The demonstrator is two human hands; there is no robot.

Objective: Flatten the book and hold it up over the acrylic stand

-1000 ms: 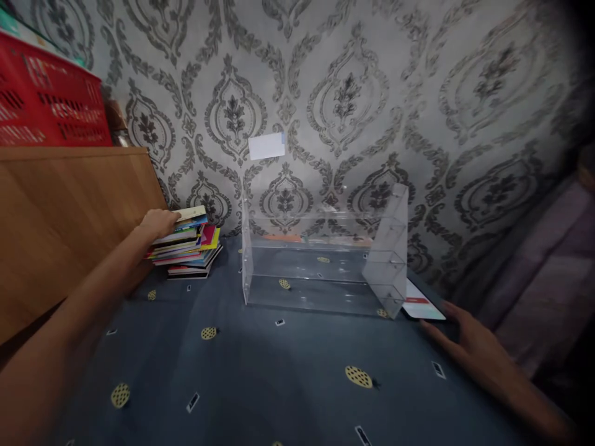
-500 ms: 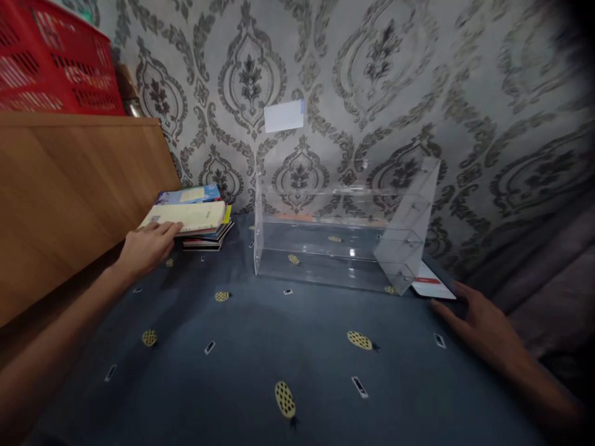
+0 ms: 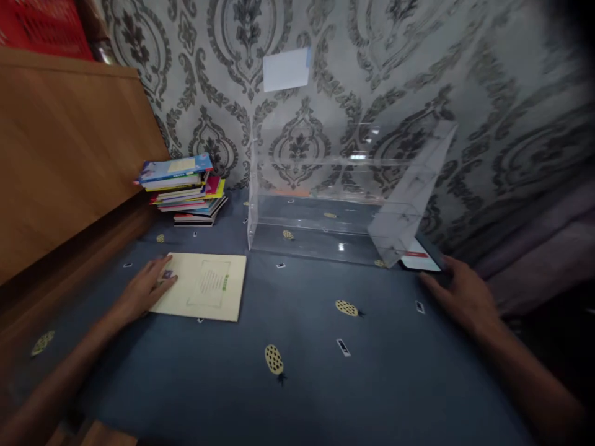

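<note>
A thin cream book with a printed, framed panel lies low over the tabletop at left. My left hand grips its left edge, with fingers and thumb showing over the cover. Behind it, a stack of books leans unevenly, a blue one on top. A clear acrylic rack with several tiers stands in the middle against the wall. My right hand rests at the table's right side, thumb and fingers apart, beside a dark-edged device with a lit screen. Some of its fingers are hidden.
A wooden cabinet with a red plastic basket on it borders the left. The table has a dark blue pineapple-print cover. A white paper is on the patterned wall. Grey fabric hangs at right.
My left hand has brought the cream book off the stack, toward me and to the right. The view has tipped downward. My right hand stays by the device.
</note>
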